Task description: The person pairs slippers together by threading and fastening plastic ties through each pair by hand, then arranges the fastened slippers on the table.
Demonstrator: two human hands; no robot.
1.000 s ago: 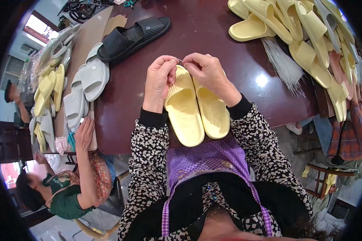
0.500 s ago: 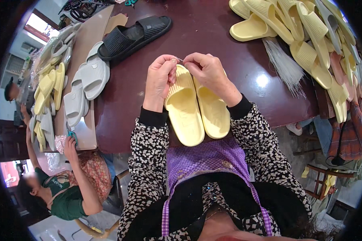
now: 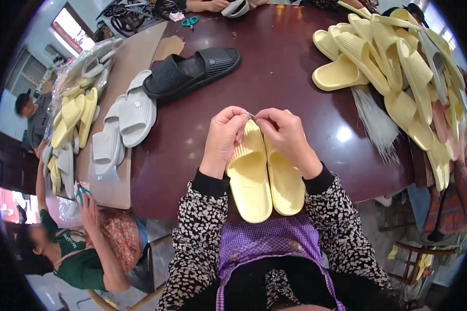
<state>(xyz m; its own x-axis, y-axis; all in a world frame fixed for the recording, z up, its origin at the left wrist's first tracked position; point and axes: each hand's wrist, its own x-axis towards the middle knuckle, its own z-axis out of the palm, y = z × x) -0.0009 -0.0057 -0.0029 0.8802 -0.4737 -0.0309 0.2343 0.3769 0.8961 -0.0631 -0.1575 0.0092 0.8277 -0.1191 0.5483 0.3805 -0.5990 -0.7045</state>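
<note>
"Near edge, what surface?"

"Glossy dark-red table [image 3: 275,83], rounded corner, light glare at right. Flat tan board [image 3: 140,52] along its left. Bright window [image 3: 73,31] upper left of the room."

"Other people?"

"Left: co-worker [image 3: 80,267] in green top and floral apron, teal-handled tool [image 3: 81,194] in hand. Far edge: another person's hands [image 3: 215,5] at a pale grey slipper [image 3: 237,7]; teal-handled scissors [image 3: 190,22] lie nearby."

"Main item?"

"Pair of pale-yellow moulded slippers [image 3: 250,189], side by side at the table's near edge, between the forearms. Ribbed straps, smooth footbeds, rounded heels toward the wearer's purple checked apron [image 3: 270,241]."

"Fingers?"

"Left hand [image 3: 222,140] and right hand [image 3: 286,133] both closed to a pinch, thumb against index, tips almost meeting over the left slipper's far end. Thin sliver [image 3: 251,116] between them; too small to say what."

"Other textures?"

"Chunky black ribbed slippers [image 3: 192,72] upper left, matte light-grey slippers [image 3: 137,118] just below. Right: heaped pale-yellow slippers [image 3: 410,65], some grey and pink mixed in. Beside that heap, a loose bundle of fine white strands [image 3: 377,124], splayed at the lower end."
</note>
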